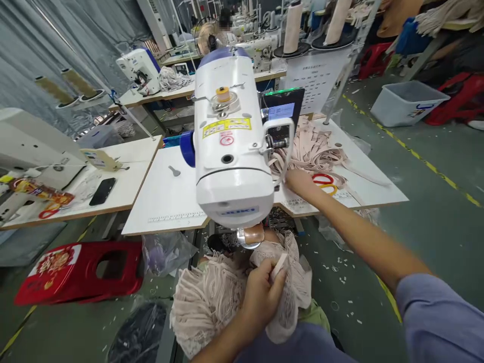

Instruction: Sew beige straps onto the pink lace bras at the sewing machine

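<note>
A white sewing machine [230, 146] stands on a white table [166, 201] in front of me. My left hand [260, 295] grips a pale pink lace garment [212, 297] bunched in my lap, below the machine head. My right hand [300, 182] reaches across the table to the right of the machine. It rests at the edge of a heap of pink elastic strips [315, 148], beside red and yellow scissors [324, 182]. Whether its fingers hold a strip is hidden by the hand's back.
A second table at left carries a black phone [102, 191] and another machine [34, 146]. A red plastic stool [81, 269] lies on the floor at left. A grey bin [406, 103] sits at far right. Thread cones [293, 25] and more sewing stations fill the back.
</note>
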Demonstrator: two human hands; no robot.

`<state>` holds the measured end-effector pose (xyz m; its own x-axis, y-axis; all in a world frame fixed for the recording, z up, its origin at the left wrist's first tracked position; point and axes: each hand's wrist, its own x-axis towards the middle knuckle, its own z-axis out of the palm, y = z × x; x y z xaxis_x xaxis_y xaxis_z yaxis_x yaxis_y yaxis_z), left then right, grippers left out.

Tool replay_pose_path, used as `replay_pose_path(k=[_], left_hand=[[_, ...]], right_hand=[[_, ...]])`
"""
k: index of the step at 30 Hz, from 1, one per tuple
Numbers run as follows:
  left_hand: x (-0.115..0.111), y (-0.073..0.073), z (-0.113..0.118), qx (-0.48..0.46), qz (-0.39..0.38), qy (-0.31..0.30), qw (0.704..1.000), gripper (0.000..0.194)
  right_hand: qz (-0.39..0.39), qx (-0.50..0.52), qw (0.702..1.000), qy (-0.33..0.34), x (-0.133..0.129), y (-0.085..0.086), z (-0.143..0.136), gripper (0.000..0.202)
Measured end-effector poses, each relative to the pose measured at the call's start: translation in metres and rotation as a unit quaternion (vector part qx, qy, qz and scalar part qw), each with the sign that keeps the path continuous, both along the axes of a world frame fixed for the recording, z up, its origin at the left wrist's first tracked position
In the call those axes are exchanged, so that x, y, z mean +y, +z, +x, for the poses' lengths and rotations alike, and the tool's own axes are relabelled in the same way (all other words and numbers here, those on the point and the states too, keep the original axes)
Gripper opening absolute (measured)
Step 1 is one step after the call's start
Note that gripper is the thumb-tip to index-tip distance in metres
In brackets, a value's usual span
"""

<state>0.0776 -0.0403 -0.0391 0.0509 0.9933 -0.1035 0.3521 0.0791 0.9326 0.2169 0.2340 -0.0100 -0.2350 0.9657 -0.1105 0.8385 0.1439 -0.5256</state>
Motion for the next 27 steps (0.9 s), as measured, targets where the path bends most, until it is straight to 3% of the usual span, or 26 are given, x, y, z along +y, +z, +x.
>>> replay_pose_path(k=[2,4,7,8,11,12,13,15,18,20,23,27], left_hand=[[0.002,0.004,0.0,0.028,0.055,-0.015,0.998,0.029],[0.006,0.009,-0.002,0.088,0.169,-0.034,0.981,0.033],[0.015,0.015,-0.014,0.21,0.353,-0.048,0.911,0.03],[0.018,0.017,-0.021,0.253,0.384,-0.036,0.887,0.029],[0.026,0.021,-0.039,0.372,0.375,0.03,0.848,0.03],[0.027,0.022,-0.044,0.396,0.354,0.045,0.846,0.032],[0.028,0.023,-0.048,0.406,0.329,0.052,0.851,0.033],[0.028,0.025,-0.054,0.381,0.274,0.049,0.882,0.035],[0.027,0.027,-0.063,0.27,0.181,0.025,0.946,0.036],[0.027,0.026,-0.069,0.204,0.118,-0.008,0.972,0.038],[0.029,0.026,-0.075,0.14,0.043,-0.044,0.988,0.042],[0.027,0.033,-0.068,0.035,0.003,0.026,0.999,0.039]], right_hand=[[-0.027,0.069,0.997,0.009,-0.012,0.004,0.01,0.016],[-0.056,0.147,0.987,0.021,-0.034,0.009,0.016,0.021],[-0.102,0.268,0.957,0.033,-0.082,0.016,0.019,0.03],[-0.138,0.329,0.933,0.037,-0.1,0.017,0.017,0.031],[-0.284,0.519,0.806,0.024,-0.145,0.018,0.009,0.028],[-0.312,0.542,0.78,0.015,-0.154,0.017,0.005,0.027],[-0.32,0.541,0.777,0.008,-0.16,0.015,0.001,0.026],[-0.298,0.523,0.799,0.001,-0.161,0.012,-0.007,0.026],[-0.248,0.489,0.836,0.01,-0.148,0.005,-0.017,0.025],[-0.218,0.457,0.862,0.024,-0.139,0.002,-0.021,0.021],[-0.14,0.388,0.91,0.043,-0.13,0.001,-0.029,0.014],[0.037,0.31,0.948,0.064,-0.123,0.004,-0.04,0.008]])
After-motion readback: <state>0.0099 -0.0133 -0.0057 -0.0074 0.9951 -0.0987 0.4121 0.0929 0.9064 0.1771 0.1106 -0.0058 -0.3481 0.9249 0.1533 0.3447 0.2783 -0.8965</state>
